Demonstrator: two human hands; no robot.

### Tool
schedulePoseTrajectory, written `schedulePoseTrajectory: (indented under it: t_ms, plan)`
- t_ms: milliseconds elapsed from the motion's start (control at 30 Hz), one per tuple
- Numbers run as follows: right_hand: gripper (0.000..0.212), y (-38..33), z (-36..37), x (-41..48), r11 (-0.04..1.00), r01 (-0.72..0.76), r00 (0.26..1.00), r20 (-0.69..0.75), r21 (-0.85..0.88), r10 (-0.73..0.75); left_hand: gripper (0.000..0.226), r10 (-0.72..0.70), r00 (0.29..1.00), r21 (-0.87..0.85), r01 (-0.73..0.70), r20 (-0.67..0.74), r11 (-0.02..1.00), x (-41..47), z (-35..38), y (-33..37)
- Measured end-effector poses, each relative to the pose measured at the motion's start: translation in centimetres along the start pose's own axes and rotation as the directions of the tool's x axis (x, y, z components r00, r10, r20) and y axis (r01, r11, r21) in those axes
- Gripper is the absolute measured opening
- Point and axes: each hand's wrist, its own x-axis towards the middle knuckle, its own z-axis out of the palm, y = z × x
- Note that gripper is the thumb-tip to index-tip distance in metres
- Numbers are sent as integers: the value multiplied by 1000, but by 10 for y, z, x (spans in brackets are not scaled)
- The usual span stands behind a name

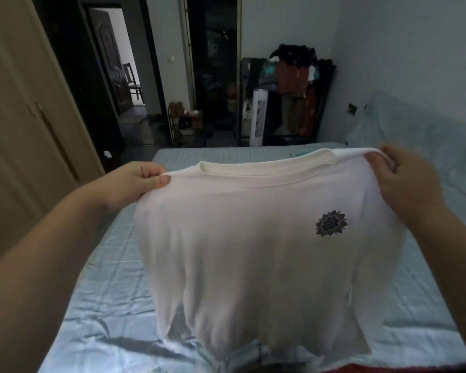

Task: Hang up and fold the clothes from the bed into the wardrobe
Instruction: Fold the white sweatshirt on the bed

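Note:
A white T-shirt (253, 238) with a small dark flower print on its chest hangs spread out in the air above the bed (113, 292). My left hand (135, 181) pinches its left shoulder between thumb and fingers. My right hand (404, 176) grips the right shoulder, fingers curled over the fabric. The collar faces up between my hands, and the hem hangs down to the sheet. Along the left edge stands the beige wardrobe (19, 130) with its doors closed.
The bed has a pale blue wrinkled sheet, with a pillow (420, 135) at the right. Beyond its far end stand a clothes rack (296, 84) full of garments, a white tower fan (258, 117) and a shoe shelf (186, 125). Two dark doorways open behind.

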Motion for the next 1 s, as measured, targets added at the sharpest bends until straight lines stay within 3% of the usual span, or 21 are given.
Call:
schedulePoseTrajectory:
  t_ms: [100, 200, 500, 700, 833, 1000]
  plan:
    - [21, 7, 13, -1, 997, 5, 999, 55, -76, -1, 44, -8, 1000, -51, 9, 23, 999, 7, 5, -14]
    - [27, 24, 42, 2, 995, -20, 987, 156, -99, 35, 19, -65, 998, -7, 65, -11, 998, 26, 17, -36]
    - [23, 127, 188, 4, 969, -190, 877, 415, -159, 241, 14, -365, 919, 45, 375, -149, 926, 127, 86, -139]
    - [19, 204, 311, 28, 939, -316, 779, 528, -137, 339, 15, -474, 825, 68, 516, -308, 854, 224, 135, -219]
    - [21, 252, 401, 36, 908, -400, 704, 593, -125, 392, 13, -566, 736, -16, 604, -373, 796, 294, 165, -271]
    - [23, 302, 509, 32, 897, -395, 680, 594, -198, 430, 9, -646, 633, -77, 687, -427, 723, 363, 187, -356]
